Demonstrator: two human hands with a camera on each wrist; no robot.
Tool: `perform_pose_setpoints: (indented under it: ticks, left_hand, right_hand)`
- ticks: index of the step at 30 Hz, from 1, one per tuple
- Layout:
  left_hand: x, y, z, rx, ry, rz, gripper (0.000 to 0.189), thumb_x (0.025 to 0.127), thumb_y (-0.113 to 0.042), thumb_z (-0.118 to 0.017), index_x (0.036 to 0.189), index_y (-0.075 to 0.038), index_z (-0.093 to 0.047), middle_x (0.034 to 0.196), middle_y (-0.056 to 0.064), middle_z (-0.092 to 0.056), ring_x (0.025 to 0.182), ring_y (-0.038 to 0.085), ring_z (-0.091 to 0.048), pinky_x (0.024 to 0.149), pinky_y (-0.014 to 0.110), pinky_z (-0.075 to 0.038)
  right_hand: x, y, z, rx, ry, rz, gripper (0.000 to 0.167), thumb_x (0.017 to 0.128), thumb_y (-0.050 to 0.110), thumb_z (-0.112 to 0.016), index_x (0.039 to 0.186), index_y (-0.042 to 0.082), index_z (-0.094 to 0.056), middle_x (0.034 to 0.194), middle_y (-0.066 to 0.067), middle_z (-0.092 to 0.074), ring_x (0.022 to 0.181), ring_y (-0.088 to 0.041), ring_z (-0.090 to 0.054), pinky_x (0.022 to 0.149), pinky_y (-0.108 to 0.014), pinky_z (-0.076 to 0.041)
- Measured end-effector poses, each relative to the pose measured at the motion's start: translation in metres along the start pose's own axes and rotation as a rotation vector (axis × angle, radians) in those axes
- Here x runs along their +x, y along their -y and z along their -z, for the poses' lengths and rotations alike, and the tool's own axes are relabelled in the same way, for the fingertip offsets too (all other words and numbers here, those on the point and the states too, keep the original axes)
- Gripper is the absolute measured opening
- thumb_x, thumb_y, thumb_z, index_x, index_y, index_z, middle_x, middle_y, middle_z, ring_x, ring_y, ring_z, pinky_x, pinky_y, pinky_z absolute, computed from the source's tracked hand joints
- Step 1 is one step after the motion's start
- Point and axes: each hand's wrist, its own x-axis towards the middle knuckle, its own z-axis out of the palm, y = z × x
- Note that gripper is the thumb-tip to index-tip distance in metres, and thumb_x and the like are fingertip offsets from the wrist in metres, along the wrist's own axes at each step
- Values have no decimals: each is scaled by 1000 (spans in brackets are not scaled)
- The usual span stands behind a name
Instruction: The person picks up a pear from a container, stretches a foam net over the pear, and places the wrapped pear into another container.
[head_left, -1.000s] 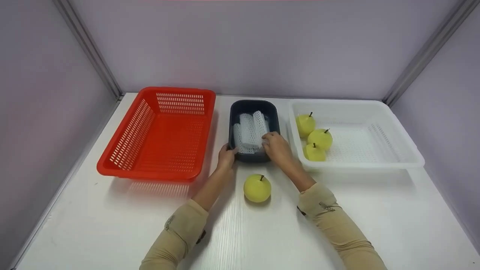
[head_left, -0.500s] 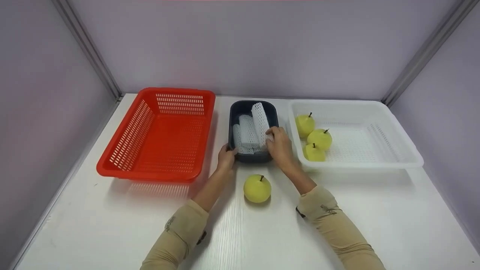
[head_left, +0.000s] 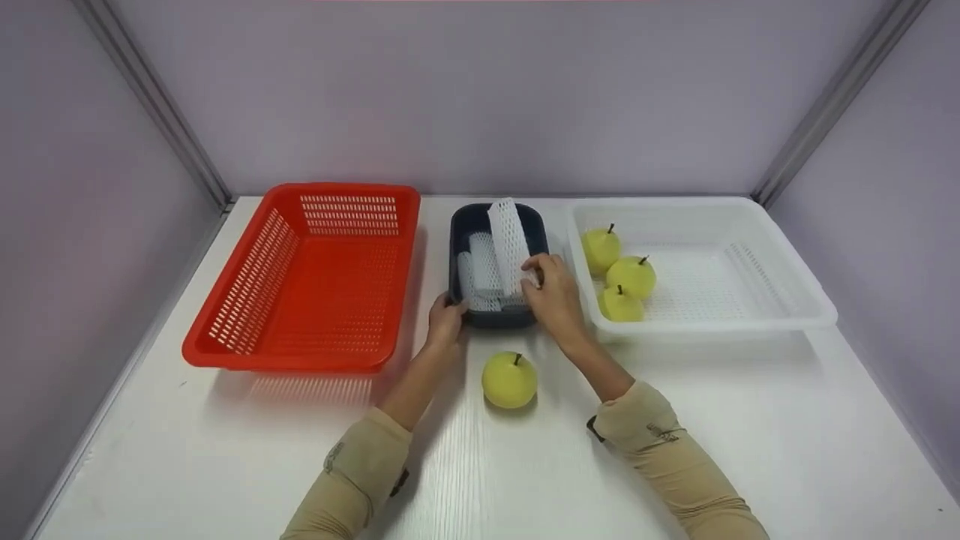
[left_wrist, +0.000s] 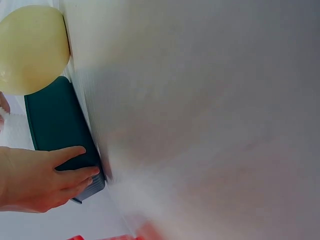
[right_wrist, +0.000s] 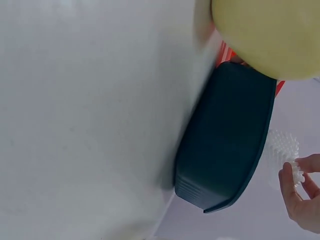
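Note:
In the head view my right hand (head_left: 555, 300) pinches a white foam fruit net (head_left: 510, 244) by its near end, between thumb and fingers. The net slants up over the dark blue container (head_left: 504, 319); several more foam nets (head_left: 484, 262) lie inside. My left hand (head_left: 446, 321) holds the container's near left corner. The left wrist view has its fingers (left_wrist: 75, 175) spread on the outer wall. A yellow-green pear (head_left: 509, 380) stands on the table in front of the container. In the right wrist view the pinched net (right_wrist: 282, 150) shows beyond the rim.
A red basket (head_left: 300, 360) stands on the left of the white table (head_left: 480, 480). To the right is a white basket (head_left: 720, 325) with three pears (head_left: 631, 277) at its left side. Pale panels (head_left: 480, 97) enclose the back and sides.
The right hand has drawn the foam net up from the others, and its far end now reaches the container's back rim. My left hand keeps its place at the corner. The head view has shifted slightly.

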Motion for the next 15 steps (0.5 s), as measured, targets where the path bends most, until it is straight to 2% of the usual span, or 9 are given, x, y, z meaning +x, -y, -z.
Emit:
perform_pose_setpoints:
  ticks: [1,2,4,5,8,12,15]
  left_hand:
    - [5,3,2,3,-6,-3,48,86,0,-56,132,3,-41,124,16,-50,111,23,-49,90,31,-41]
    - [16,13,6,-10,9,-10,50,85,-2,-58,132,1,-42,124,14,-51,110,21,-49,89,30,-42]
    - [19,14,7,3,10,-15,52,85,-2,-59,133,1,-40,126,14,-50,112,21,-48,89,31,-41]
    - [23,17,8,5,1,-37,51,83,-1,-60,131,3,-41,123,15,-51,109,21,-50,87,30,-42]
    - [14,10,6,7,14,-19,53,85,-3,-59,134,-1,-40,129,12,-48,116,20,-46,93,31,-38]
    - [8,3,1,64,-24,-14,49,86,-3,-57,133,0,-42,129,13,-48,116,21,-45,94,31,-37]
    - [18,10,2,114,-50,-40,47,86,-2,-56,131,3,-43,127,14,-49,115,21,-45,92,28,-38]
  right_hand:
    - [0,1,1,3,2,-3,13,78,-3,-63,90,1,-60,81,-7,-48,72,-20,-45,63,-33,-38]
    - [0,2,1,7,2,-5,13,78,-3,-63,90,1,-60,82,-8,-48,72,-20,-46,63,-33,-38]
    - [0,4,2,15,3,-17,13,79,-3,-64,90,2,-60,83,-7,-48,73,-20,-46,63,-32,-39]
    - [0,4,3,19,3,-26,13,79,-3,-64,90,2,-60,83,-7,-48,73,-20,-46,64,-32,-39]
    - [0,6,5,35,7,-40,13,79,-3,-64,91,2,-59,84,-7,-49,74,-20,-47,64,-32,-41]
    - [-2,8,8,53,-1,-43,14,79,-3,-64,91,2,-58,85,-8,-50,75,-20,-49,66,-31,-43]
    - [-3,10,10,61,-20,-41,15,78,-3,-65,91,2,-58,85,-8,-51,76,-20,-50,66,-31,-44]
